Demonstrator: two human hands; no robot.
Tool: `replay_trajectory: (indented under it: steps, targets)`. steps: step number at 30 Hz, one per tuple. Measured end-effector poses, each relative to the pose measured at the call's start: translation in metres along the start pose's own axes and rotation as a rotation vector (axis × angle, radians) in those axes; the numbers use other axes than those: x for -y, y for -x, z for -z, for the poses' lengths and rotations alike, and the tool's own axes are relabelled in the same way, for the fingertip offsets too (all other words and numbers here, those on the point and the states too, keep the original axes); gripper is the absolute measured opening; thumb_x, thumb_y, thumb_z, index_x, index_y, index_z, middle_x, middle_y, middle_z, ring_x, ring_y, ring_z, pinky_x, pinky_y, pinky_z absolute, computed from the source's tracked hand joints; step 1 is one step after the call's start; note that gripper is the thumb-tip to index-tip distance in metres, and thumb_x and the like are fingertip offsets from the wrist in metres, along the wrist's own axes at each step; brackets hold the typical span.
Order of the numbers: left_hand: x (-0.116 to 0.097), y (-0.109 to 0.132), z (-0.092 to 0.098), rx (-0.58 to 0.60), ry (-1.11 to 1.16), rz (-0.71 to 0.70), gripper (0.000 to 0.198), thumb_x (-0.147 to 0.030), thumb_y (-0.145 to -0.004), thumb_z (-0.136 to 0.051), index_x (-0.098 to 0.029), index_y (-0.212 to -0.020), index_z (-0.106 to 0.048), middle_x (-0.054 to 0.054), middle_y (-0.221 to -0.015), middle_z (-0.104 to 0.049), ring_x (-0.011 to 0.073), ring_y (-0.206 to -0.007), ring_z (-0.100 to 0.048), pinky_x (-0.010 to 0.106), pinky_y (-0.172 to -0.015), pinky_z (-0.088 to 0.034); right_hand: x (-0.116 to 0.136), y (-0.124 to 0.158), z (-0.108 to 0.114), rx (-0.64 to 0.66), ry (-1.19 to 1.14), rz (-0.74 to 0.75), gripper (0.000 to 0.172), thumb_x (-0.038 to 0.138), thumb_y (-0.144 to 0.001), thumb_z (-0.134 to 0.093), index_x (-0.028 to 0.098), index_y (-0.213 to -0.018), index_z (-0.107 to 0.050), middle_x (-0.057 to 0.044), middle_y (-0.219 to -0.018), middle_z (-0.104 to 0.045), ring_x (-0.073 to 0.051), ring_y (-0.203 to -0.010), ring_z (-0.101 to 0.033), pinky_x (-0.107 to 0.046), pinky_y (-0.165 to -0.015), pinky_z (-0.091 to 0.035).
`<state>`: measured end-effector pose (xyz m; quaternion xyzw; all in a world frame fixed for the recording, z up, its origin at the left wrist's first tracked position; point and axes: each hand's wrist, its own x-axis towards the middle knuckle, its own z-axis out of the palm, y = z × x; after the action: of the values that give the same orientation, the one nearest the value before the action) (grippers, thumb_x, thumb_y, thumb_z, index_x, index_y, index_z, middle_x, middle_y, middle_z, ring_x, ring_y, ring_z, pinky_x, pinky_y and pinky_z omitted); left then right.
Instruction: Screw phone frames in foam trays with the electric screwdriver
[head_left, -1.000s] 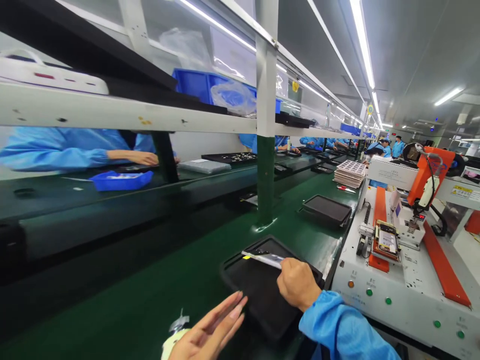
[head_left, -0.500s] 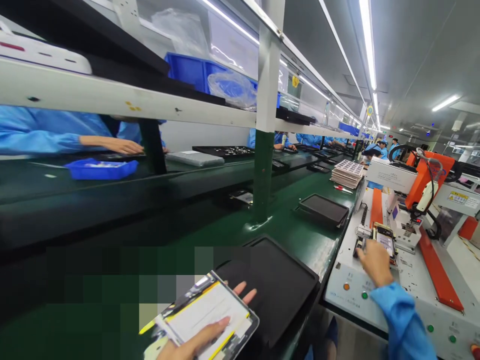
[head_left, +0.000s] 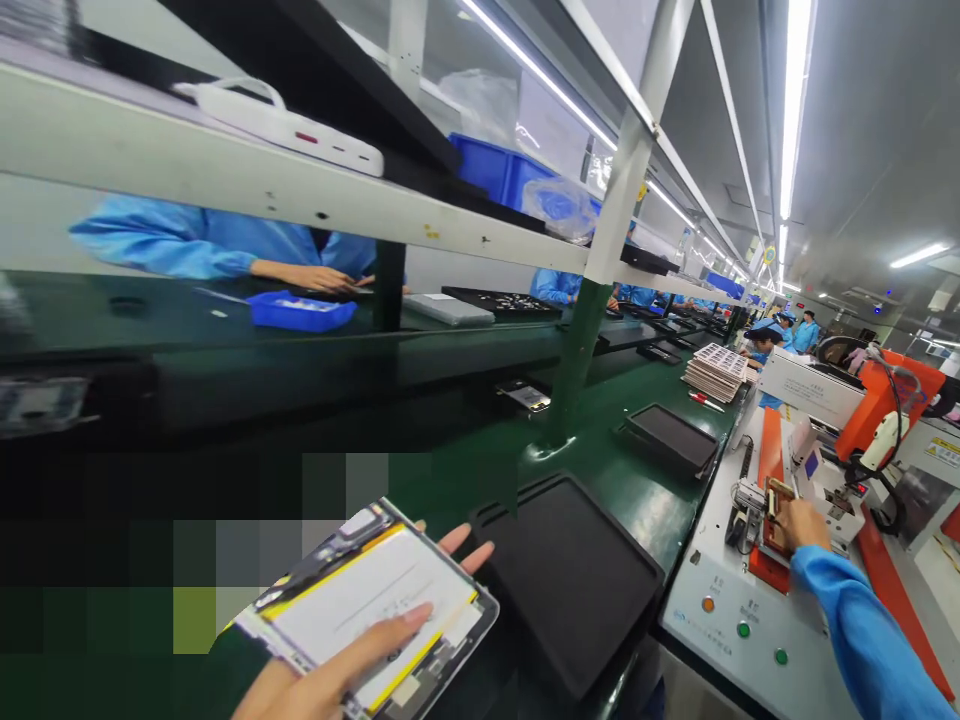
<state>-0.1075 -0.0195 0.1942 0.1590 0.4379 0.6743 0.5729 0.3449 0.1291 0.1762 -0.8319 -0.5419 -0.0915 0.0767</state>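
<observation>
So the left hand (head_left: 330,680) is down at the near edge with an opened-up tablet (head_left: 367,615) lying flat on it, back side up: white panel in the middle, yellow strips along the edges. The thumb lies across the top of the tablet and the fingertips (head_left: 466,548) stick out past its far edge, so the hand is clamped on it from underneath and on top. The tablet sits over the green belt (head_left: 600,470), just left of a black tray (head_left: 577,580) that's lying on the belt.

The right hand (head_left: 802,522) is way off to the right, reaching onto the white machine (head_left: 750,620). It's resting on the small phone-like part in the orange fixture (head_left: 772,535), fingers curled over it, but I can't tell if it's really gripping or just touching.

Farther along the belt there's a second black tray (head_left: 667,438) and a stack of white trays (head_left: 716,370). Across the line, a person in a blue sleeve (head_left: 187,240) works beside a blue bin (head_left: 300,310).
</observation>
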Motion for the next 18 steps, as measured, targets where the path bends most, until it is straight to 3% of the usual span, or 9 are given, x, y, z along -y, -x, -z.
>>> replay_trajectory:
  steps: [3,6,9,11,15,18]
  targets:
    - [-0.01,0.011,0.0,0.038,0.023,-0.036,0.079,-0.026,-0.038,-0.083,-0.022,-0.114,-0.06,0.007,-0.119,-0.065,0.0376,-0.119,-0.051,0.036,-0.084,-0.056,-0.022,0.005,0.014,-0.03,0.043,0.042,0.024,0.017,-0.088,-0.043,0.016,-0.078,-0.065,-0.014,-0.083,-0.068,-0.023,-0.079,-0.066,-0.032,-0.067,-0.048]
    - [-0.012,0.014,0.001,0.114,0.072,-0.108,0.072,-0.024,-0.052,-0.081,-0.02,-0.119,-0.056,0.009,-0.127,-0.06,0.0347,-0.118,-0.053,0.038,-0.09,-0.054,-0.015,0.023,0.019,-0.098,0.023,0.163,0.032,0.024,-0.089,-0.035,0.017,-0.094,-0.066,-0.014,-0.081,-0.068,-0.026,-0.076,-0.066,-0.034,-0.066,-0.047]
    - [-0.009,0.011,0.002,0.082,0.077,-0.124,0.06,-0.021,-0.061,-0.075,-0.017,-0.118,-0.057,0.012,-0.129,-0.057,0.0341,-0.115,-0.056,0.041,-0.089,-0.055,0.03,0.064,0.012,-0.229,-0.306,0.433,0.039,0.037,-0.087,-0.036,0.016,-0.106,-0.064,-0.01,-0.072,-0.067,-0.023,-0.061,-0.062,-0.033,-0.06,-0.046]
    - [-0.007,0.009,0.002,0.027,0.06,-0.094,0.049,-0.019,-0.067,-0.071,-0.014,-0.115,-0.059,0.014,-0.127,-0.059,0.0332,-0.111,-0.059,0.041,-0.085,-0.057,0.076,0.098,0.004,-0.212,-0.615,0.575,0.043,0.045,-0.087,-0.039,0.015,-0.099,-0.067,-0.007,-0.063,-0.065,-0.019,-0.051,-0.057,-0.031,-0.055,-0.044]
    - [-0.009,0.009,0.002,-0.016,0.016,-0.06,0.036,-0.017,-0.076,-0.063,-0.013,-0.112,-0.06,0.014,-0.116,-0.066,0.0299,-0.095,-0.067,0.037,-0.072,-0.061,0.162,0.138,-0.01,0.116,-1.133,0.566,0.049,0.058,-0.082,-0.048,0.015,-0.088,-0.07,-0.008,-0.079,-0.07,-0.021,-0.07,-0.064,-0.031,-0.067,-0.051]
    - [-0.009,0.008,0.006,-0.004,-0.031,-0.061,0.038,-0.024,-0.075,-0.067,-0.013,-0.112,-0.061,0.013,-0.102,-0.071,0.0283,-0.085,-0.07,0.036,-0.068,-0.06,0.192,0.141,-0.015,0.16,-1.251,0.475,0.057,0.062,-0.075,-0.056,0.012,-0.096,-0.069,-0.014,-0.1,-0.069,-0.028,-0.096,-0.063,-0.039,-0.082,-0.052]
